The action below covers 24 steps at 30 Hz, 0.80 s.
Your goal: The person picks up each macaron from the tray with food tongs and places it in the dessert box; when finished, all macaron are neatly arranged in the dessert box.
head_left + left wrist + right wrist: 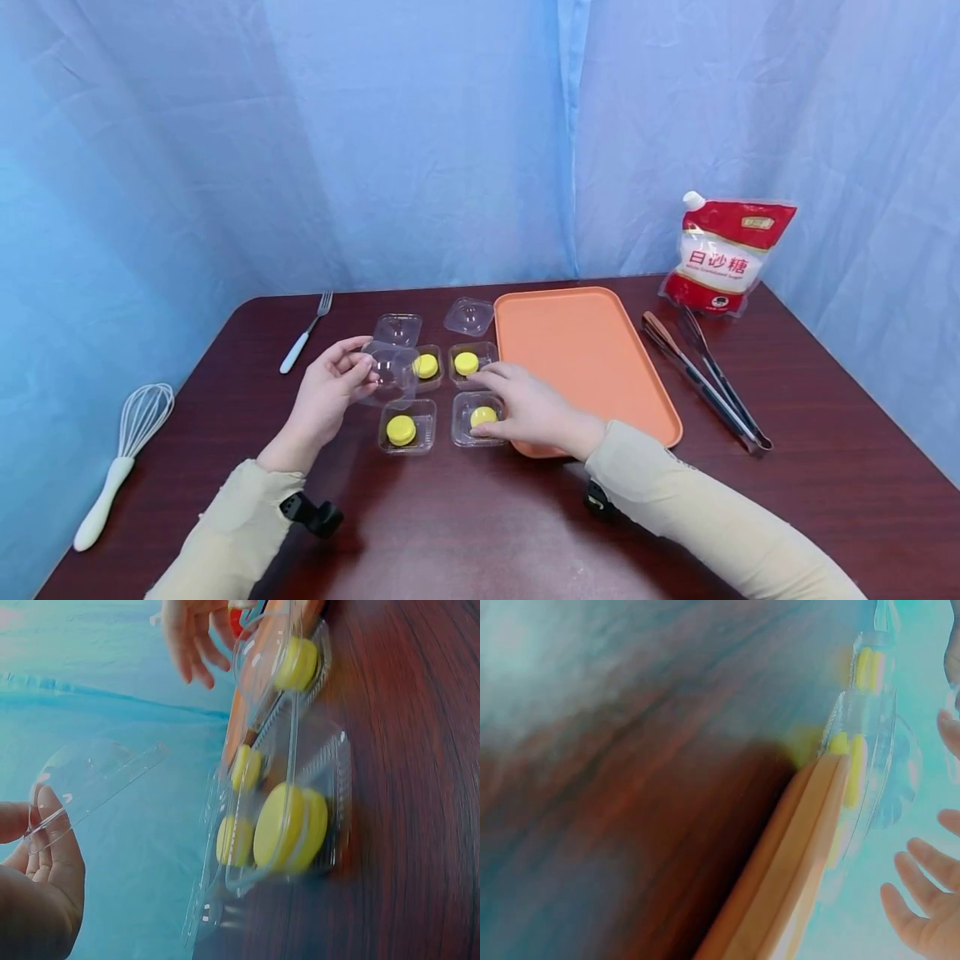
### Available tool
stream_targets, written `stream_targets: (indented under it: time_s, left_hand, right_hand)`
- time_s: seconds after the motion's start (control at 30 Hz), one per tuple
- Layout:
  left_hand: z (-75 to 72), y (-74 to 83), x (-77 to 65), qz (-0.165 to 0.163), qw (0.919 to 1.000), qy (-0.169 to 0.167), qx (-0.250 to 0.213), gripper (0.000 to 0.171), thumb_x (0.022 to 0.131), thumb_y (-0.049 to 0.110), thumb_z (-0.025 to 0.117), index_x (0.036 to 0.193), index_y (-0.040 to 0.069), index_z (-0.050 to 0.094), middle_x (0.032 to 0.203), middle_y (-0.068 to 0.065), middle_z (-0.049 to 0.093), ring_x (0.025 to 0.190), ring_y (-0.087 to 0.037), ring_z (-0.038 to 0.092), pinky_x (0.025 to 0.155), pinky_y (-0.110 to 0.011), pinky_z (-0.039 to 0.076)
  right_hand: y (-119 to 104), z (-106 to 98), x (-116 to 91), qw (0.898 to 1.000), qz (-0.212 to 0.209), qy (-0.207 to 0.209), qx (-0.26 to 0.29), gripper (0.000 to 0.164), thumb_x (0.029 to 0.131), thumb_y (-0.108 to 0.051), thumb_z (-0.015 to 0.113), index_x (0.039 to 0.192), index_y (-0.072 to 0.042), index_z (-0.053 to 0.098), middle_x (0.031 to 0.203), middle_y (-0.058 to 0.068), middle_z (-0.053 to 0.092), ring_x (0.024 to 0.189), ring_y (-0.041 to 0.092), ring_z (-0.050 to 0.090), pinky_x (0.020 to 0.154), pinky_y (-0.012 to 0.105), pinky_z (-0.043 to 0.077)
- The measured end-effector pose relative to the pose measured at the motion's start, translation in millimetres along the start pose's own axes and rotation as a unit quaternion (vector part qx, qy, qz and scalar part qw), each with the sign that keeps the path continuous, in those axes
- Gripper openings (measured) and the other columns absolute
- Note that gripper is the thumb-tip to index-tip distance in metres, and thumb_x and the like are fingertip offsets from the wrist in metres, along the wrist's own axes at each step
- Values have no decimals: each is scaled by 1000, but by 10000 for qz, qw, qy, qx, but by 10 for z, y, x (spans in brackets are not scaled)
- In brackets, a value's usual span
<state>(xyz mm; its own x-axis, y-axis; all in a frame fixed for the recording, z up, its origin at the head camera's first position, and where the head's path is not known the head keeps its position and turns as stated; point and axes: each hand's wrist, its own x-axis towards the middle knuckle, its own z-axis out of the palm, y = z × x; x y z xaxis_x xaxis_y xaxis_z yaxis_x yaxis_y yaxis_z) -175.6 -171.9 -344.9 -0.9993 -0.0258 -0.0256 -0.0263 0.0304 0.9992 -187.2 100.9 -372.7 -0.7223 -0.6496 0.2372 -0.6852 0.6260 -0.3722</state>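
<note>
Left hand (326, 396) pinching clear domed lid (393, 371), right hand (532, 408) with fingers apart, yellow macaron (482, 413) in clear container (462, 423) beneath them

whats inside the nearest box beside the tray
A yellow macaron. In the head view, the right hand covers part of the box, so that bit can't be seen.

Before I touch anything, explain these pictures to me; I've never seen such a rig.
No machine: just a person's bare left hand and right hand. The wide picture looks down from the person's head; the two tilted ones are taken from the left and right wrists. On the table, four yellow macarons sit in clear plastic containers, beside an orange tray. A whisk and fork lie left, tongs and a granulated sugar pouch are right. The left hand holds a clear lid; the right hand appears empty.
</note>
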Motion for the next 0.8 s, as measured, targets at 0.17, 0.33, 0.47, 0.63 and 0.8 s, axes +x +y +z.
stream_targets:
  time_s: [0.17, 0.33, 0.47, 0.63, 0.8]
  left_hand:
    - [94, -7, -3, -109, 9997, -70, -226, 42, 98, 2, 46, 139, -2, 37, 75, 12, 55, 67, 1, 57, 66, -14, 52]
    - [193, -2, -12, -155, 9988, -222, -417, 42, 98, 1, 46, 139, -2, 37, 75, 11, 55, 67, 1, 58, 66, -14, 52]
    - [277, 10, -19, -142, 9978, -328, -558, 43, 98, 0, 45, 139, -3, 36, 74, 11, 56, 66, 1, 58, 66, -14, 52]
    - [388, 24, -19, -106, 9972, -364, -645, 42, 97, -2, 46, 138, -3, 39, 73, 10, 56, 65, 0, 58, 64, -14, 51]
    - [486, 32, -9, -123, 9963, -450, -720, 40, 97, 0, 46, 137, -2, 40, 74, 10, 56, 65, -1, 58, 63, -14, 51]
  right_hand:
    - [-31, 30, 24, 9993, 41, 369, -56, 69, 76, -39, 78, 132, -7, 53, 129, 12, 54, 119, 29, 51, 100, 43, 43]
    - [-71, 44, 59, 9981, 115, 607, 28, 72, 75, -41, 79, 134, -8, 52, 132, 10, 51, 122, 27, 49, 102, 42, 42]
    - [-106, 44, 82, 9964, 29, 836, 109, 77, 73, -41, 80, 136, -8, 50, 134, 9, 49, 123, 26, 48, 103, 42, 41]
    - [-146, 44, 100, 9941, -128, 1057, 205, 82, 71, -40, 82, 139, -10, 46, 136, 9, 47, 123, 26, 48, 102, 42, 41]
    - [-181, 37, 95, 9928, -120, 1173, 211, 85, 71, -39, 82, 141, -11, 43, 139, 10, 45, 125, 27, 46, 102, 45, 42]
